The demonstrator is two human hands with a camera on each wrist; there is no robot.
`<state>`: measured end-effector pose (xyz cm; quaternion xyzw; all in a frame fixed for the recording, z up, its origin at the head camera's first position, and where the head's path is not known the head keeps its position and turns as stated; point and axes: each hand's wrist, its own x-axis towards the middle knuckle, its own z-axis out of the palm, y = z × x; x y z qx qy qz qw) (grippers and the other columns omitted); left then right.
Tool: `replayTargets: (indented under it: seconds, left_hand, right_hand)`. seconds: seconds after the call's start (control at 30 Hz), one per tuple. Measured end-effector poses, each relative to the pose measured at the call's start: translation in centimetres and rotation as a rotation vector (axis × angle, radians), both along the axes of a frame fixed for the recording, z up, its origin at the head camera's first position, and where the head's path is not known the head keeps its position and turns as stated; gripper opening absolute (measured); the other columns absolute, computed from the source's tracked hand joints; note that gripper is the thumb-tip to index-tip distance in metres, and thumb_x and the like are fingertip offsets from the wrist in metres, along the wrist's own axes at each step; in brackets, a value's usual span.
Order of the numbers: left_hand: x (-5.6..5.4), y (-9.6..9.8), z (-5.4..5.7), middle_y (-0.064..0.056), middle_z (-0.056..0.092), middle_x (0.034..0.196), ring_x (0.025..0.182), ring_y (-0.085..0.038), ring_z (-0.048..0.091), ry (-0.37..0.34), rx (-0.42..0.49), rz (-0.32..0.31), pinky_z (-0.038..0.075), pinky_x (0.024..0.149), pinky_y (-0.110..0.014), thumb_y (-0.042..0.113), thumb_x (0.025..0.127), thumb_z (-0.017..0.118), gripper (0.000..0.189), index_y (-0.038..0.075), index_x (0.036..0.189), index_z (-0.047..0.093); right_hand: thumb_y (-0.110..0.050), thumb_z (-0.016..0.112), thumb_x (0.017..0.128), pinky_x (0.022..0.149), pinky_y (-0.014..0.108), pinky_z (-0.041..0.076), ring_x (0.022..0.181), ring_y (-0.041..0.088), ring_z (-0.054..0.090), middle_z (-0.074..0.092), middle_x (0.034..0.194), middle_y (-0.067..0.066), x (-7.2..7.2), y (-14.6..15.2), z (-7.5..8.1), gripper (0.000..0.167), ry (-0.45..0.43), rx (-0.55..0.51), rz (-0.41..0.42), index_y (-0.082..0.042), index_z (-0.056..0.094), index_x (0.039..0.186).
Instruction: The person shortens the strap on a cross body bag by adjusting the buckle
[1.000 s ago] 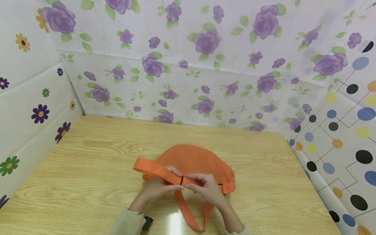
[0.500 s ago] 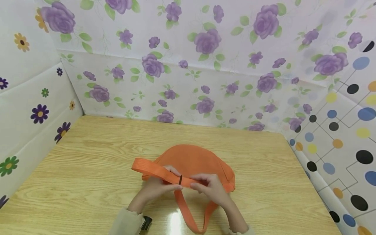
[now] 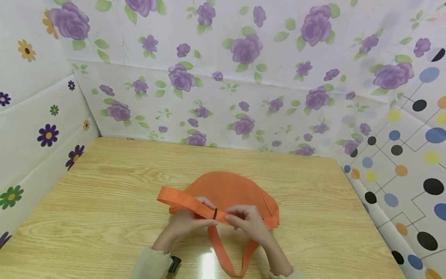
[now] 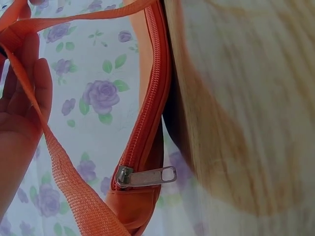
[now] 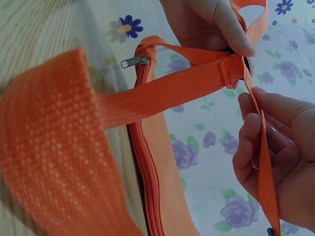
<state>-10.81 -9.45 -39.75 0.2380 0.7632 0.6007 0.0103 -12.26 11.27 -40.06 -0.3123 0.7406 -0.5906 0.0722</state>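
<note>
An orange waist bag (image 3: pixel 226 186) lies on the table in the head view, its zipper (image 4: pixel 150 93) facing the left wrist camera. Its orange webbing strap (image 3: pixel 177 197) is raised in front of it, threaded through a black slider (image 3: pixel 215 213). My left hand (image 3: pixel 184 224) pinches the strap at the slider, thumb along the near side. Just right of the slider, my right hand (image 3: pixel 253 226) pinches the strap between thumb and forefinger. In the right wrist view, one strap run passes between the right hand's fingers (image 5: pixel 251 128). Another strap loop (image 3: pixel 223 255) hangs toward the front.
A black buckle piece (image 3: pixel 175 265) lies by the left sleeve (image 3: pixel 150 263). The wooden table (image 3: pixel 115 186) is bounded by a rose-patterned backdrop (image 3: pixel 216 104) behind, with a flowered sheet (image 3: pixel 31 162) at left and a dotted one (image 3: pixel 411 186) at right.
My right hand has slid a little to the right along the strap, away from the slider, since one second ago. The left hand and the bag have stayed nearly in place.
</note>
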Motion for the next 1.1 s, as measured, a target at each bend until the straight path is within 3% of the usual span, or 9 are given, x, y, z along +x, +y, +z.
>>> replayTargets:
  seconds: [0.43,0.6,0.83,0.97,1.1]
  left_hand:
    - [-0.2,0.2,-0.3,-0.007,0.06,0.083,0.07,-0.011,0.051,-0.027,0.03,-0.015,0.046,0.062,-0.027,0.004,0.072,0.073,0.022,0.002,0.09,0.061]
    - [-0.4,0.5,-0.6,-0.01,0.06,0.082,0.07,-0.011,0.051,0.013,0.049,-0.048,0.045,0.062,-0.026,0.002,0.072,0.073,0.022,-0.001,0.09,0.061]
    - [-0.5,0.9,-0.6,-0.012,0.059,0.079,0.068,-0.011,0.05,0.076,0.048,-0.082,0.044,0.06,-0.024,-0.001,0.071,0.073,0.02,-0.002,0.088,0.061]
    - [-0.5,0.9,-0.6,-0.013,0.059,0.079,0.067,-0.011,0.049,0.074,0.055,-0.088,0.043,0.059,-0.024,-0.002,0.071,0.073,0.02,-0.002,0.087,0.061]
    - [-0.5,0.9,-0.7,-0.014,0.059,0.079,0.067,-0.009,0.049,0.071,0.059,-0.089,0.043,0.06,-0.023,-0.002,0.071,0.073,0.02,-0.002,0.087,0.06]
  right_hand:
    - [0.004,0.057,0.084,0.045,0.022,0.041,0.049,0.019,0.046,0.055,0.064,0.023,0.0,-0.3,0.0,0.009,-0.013,-0.018,0.008,0.009,0.063,0.088]
    - [0.004,0.057,0.084,0.043,0.023,0.04,0.048,0.022,0.046,0.056,0.063,0.022,0.0,-0.5,0.1,0.01,-0.007,-0.001,0.003,0.01,0.064,0.088]
    - [0.002,0.057,0.085,0.046,0.028,0.045,0.05,0.011,0.048,0.062,0.069,0.015,-1.0,-0.6,-2.1,0.011,-0.006,0.015,0.007,0.007,0.065,0.091]
    - [0.001,0.057,0.085,0.047,0.029,0.046,0.051,0.011,0.048,0.063,0.072,0.015,-1.0,-0.7,-1.8,0.011,-0.018,0.027,0.004,0.007,0.065,0.091]
    - [0.005,0.056,0.085,0.047,0.03,0.046,0.051,0.012,0.048,0.062,0.072,0.019,-0.4,-0.9,-0.5,0.011,-0.021,0.019,0.012,0.011,0.063,0.09]
